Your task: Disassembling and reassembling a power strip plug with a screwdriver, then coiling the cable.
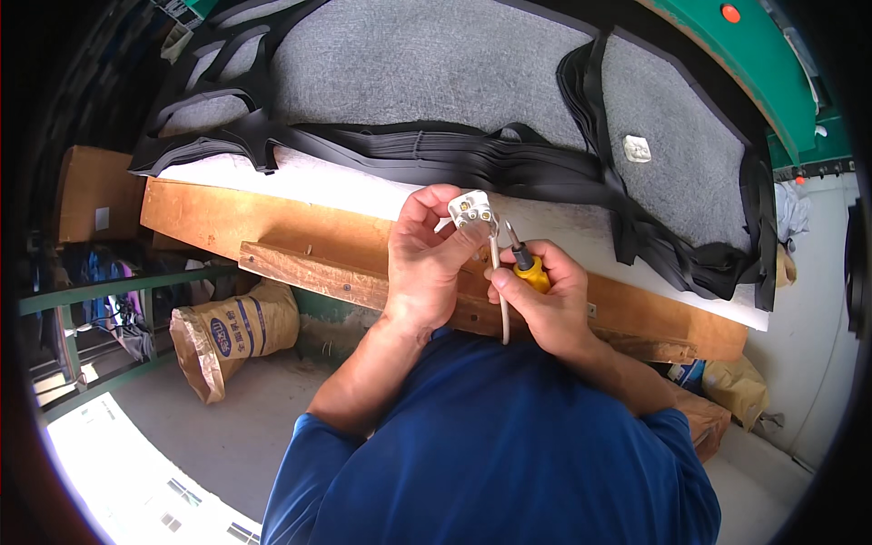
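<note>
My left hand (427, 259) grips a white electrical plug (471, 211) with its metal pins facing up. A white cable (500, 291) hangs down from the plug between my hands. My right hand (549, 300) is closed around a screwdriver with a yellow handle (530, 270); its dark shaft points up toward the plug, the tip just right of it. My right thumb and fingers also touch the cable. Both hands are held above the wooden edge of the table (272, 227).
Grey felt sheet (436, 64) covers the table, with stacks of black cut strips (472, 150) lying across it. A small white plug cover (637, 148) rests on the felt at right. Brown paper sacks (232, 331) stand on the floor below left; a green machine (772, 64) is top right.
</note>
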{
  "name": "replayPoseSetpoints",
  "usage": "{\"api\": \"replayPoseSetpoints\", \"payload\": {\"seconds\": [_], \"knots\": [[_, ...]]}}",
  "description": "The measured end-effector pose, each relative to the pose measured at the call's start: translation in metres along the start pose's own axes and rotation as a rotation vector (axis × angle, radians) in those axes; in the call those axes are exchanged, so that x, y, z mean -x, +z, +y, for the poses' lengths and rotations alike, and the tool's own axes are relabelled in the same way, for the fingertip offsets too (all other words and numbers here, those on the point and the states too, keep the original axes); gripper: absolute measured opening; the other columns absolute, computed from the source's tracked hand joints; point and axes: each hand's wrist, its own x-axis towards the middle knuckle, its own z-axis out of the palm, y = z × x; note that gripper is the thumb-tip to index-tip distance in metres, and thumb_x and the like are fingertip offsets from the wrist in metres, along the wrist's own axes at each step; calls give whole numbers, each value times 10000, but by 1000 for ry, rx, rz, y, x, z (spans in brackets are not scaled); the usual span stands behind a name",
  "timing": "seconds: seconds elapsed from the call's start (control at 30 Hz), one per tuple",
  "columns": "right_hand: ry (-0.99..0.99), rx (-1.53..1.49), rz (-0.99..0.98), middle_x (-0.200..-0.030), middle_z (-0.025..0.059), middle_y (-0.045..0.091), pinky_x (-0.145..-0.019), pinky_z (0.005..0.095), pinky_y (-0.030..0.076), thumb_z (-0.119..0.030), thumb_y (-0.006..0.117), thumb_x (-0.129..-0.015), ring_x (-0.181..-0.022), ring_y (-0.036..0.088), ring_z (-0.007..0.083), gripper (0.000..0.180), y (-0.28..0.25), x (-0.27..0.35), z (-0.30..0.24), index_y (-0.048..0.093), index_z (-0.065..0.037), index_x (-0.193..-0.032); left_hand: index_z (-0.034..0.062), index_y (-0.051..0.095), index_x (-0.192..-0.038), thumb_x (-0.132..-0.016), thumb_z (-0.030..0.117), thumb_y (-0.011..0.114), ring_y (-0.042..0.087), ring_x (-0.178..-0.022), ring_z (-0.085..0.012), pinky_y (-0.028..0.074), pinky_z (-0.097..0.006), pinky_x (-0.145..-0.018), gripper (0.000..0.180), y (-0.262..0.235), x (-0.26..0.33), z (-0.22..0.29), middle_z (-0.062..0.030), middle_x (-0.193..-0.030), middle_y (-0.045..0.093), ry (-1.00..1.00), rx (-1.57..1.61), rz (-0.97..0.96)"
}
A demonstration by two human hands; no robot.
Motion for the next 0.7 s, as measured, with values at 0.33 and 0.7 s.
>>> {"api": "replayPoseSetpoints", "payload": {"seconds": [0.33, 0.7], "knots": [[-47, 102, -95, -832, 13, 602, -583, 195, 454, -7, 669, -844, -690, 548, 42, 186, -3, -1, 0, 577, -2, -1006, 22, 494, -1071, -801, -59, 617, 596, -729, -114, 471, -222, -604, 308, -3, 0, -2, -65, -960, 579, -65, -67, 29], [43, 37, -158, -829, 33, 603, -569, 215, 466, -6, 652, -854, -667, 556, 68, 177, -1, -3, -4, 561, -3, -1005, 25, 495, -1044, -792, -63, 598, 627, -679, -148, 495, -242, -575, 285, -3, 1, -1, -77, -932, 578, -103, 13, 43]]}}
